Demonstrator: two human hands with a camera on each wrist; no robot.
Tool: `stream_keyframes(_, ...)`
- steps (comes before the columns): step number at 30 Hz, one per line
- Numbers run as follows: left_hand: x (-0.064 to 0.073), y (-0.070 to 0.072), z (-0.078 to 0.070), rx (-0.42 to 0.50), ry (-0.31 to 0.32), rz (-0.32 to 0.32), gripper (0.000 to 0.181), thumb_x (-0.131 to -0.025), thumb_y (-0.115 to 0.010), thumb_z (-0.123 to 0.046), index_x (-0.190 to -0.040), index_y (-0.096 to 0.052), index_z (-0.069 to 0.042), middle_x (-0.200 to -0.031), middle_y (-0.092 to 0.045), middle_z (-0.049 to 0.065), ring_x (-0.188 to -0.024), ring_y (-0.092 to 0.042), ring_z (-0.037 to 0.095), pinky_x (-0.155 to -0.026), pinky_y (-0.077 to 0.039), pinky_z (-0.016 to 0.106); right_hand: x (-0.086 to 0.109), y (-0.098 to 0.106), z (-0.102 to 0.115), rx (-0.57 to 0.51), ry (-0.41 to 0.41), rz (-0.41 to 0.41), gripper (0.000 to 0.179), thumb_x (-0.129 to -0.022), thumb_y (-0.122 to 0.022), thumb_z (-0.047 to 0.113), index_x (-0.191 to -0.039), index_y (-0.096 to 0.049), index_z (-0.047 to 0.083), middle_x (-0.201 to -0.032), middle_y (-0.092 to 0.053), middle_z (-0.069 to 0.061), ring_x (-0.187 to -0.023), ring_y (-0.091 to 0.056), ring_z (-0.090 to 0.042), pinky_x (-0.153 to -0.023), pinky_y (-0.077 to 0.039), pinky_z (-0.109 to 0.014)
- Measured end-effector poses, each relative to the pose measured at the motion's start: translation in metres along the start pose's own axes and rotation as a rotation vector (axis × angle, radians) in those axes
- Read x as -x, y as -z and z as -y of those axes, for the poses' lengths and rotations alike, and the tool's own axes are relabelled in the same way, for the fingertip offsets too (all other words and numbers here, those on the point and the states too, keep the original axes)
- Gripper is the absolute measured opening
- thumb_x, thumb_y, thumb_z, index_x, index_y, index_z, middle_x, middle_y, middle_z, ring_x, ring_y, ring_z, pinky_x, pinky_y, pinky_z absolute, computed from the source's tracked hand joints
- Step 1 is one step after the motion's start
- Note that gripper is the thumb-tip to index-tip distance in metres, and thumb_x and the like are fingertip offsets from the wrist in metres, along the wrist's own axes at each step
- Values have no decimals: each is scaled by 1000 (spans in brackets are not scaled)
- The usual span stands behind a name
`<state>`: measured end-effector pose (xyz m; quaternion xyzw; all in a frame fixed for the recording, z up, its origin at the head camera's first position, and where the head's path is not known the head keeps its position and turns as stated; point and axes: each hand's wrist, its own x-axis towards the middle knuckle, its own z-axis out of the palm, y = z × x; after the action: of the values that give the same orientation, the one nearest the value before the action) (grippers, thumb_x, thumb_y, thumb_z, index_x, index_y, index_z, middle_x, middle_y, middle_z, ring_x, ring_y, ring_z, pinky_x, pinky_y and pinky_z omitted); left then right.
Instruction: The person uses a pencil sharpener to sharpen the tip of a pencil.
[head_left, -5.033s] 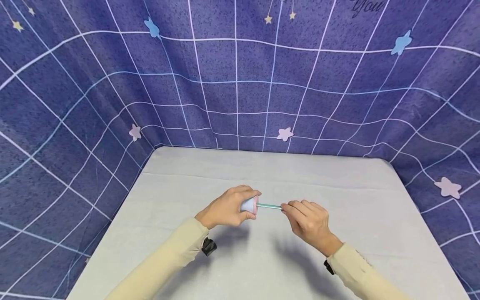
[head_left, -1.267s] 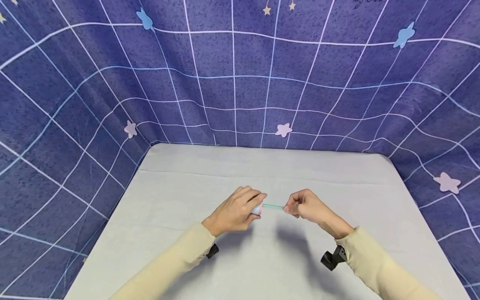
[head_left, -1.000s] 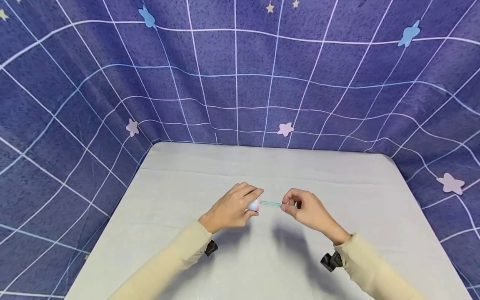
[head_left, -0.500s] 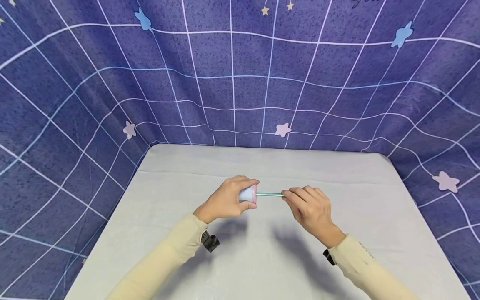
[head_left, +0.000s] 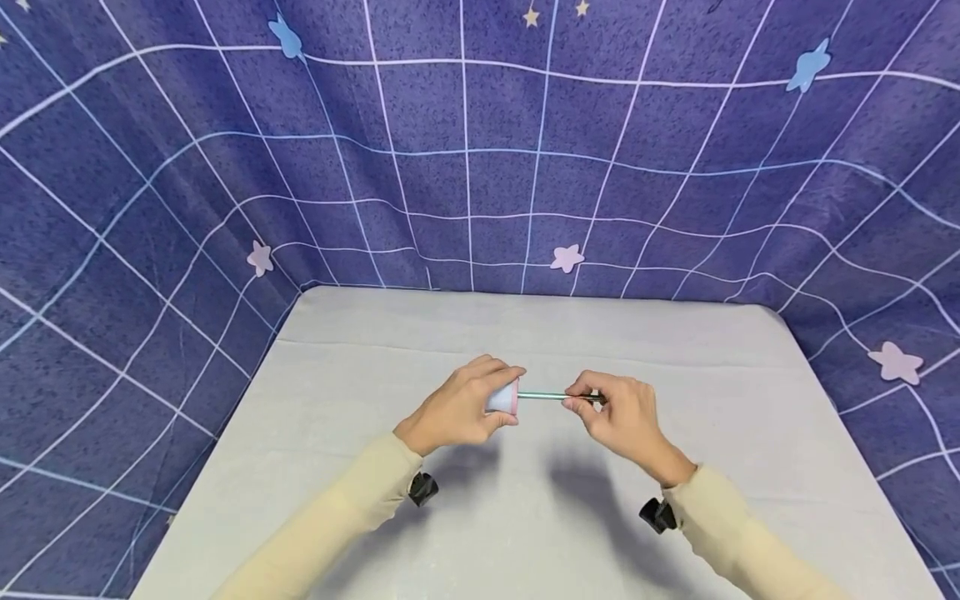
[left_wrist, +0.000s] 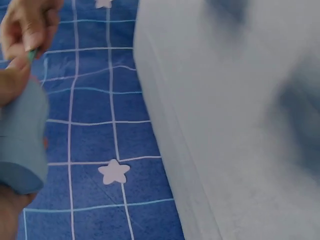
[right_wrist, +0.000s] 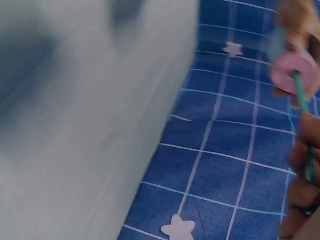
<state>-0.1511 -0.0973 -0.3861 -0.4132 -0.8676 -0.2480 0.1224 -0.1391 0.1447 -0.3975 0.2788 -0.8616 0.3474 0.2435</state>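
My left hand (head_left: 457, 407) grips a light blue pencil sharpener (head_left: 501, 397) with a pink end, held sideways above the table. A thin green pencil (head_left: 542, 396) stands with one end in the hole of the pink face, seen in the right wrist view, where the sharpener (right_wrist: 280, 75) is partly cut off by the frame edge. My right hand (head_left: 628, 421) pinches the pencil between thumb and fingers, and its dark far end shows past the fingertips. In the left wrist view the smooth, rounded sharpener body (left_wrist: 22, 135) is seen from its other end. The pencil's tip is hidden inside.
A white cloth covers the table (head_left: 525, 517), and the hands' shadows fall on it. Purple-blue curtains (head_left: 480, 192) with grid lines and stars hang at the back and sides. Black wrist cameras (head_left: 423, 489) sit under both cuffs.
Since half a second ago my right hand has rolled from knuckles up to thumb side showing, uncovering the pencil's dark end. Both hands have shifted slightly right and down. The pencil stays in the sharpener.
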Motion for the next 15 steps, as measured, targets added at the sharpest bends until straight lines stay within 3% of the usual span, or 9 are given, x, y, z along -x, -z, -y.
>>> stream_keyframes(2,2,-5,-1,-74,-68,-48,58,-71,-83,-19,-120,-61,3,-107,-66,9,-97,-59,19,-87,-50,29,-6,7,2,-72,-185,150,14,-73,-79,14,-70,-69,23,-57,-58,13,-45,-34,3,-43,-29,-19)
stream_keyframes(4,4,-8,-2,-172,-136,-90,58,-70,-83,-20,-119,-61,2,-106,-65,8,-95,-58,19,-86,-49,29,-11,12,1,-203,-329,294,10,-76,-76,11,-71,-70,17,-56,-55,10,-47,-37,0,-45,-31,-22)
stream_keyframes(8,7,-17,-3,-384,-299,-170,58,-70,-82,-25,-117,-61,0,-104,-65,5,-88,-56,17,-81,-47,27,-13,14,-7,-484,-543,505,9,-79,-70,3,-75,-67,-4,-55,-52,3,-48,-39,-5,-46,-30,-21)
stream_keyframes(11,12,-23,-1,-458,-362,-204,57,-70,-82,-27,-116,-61,-1,-103,-65,4,-85,-55,16,-77,-47,26,-12,11,-11,-555,-607,583,13,-79,-68,2,-79,-64,-11,-54,-53,3,-48,-41,-6,-47,-30,-20)
stream_keyframes(15,17,-26,1,-427,-336,-189,59,-69,-84,-25,-117,-61,0,-104,-65,5,-86,-56,16,-78,-48,26,-7,5,-12,-508,-548,569,10,-80,-68,4,-80,-66,-6,-59,-57,3,-52,-49,-7,-49,-35,-21)
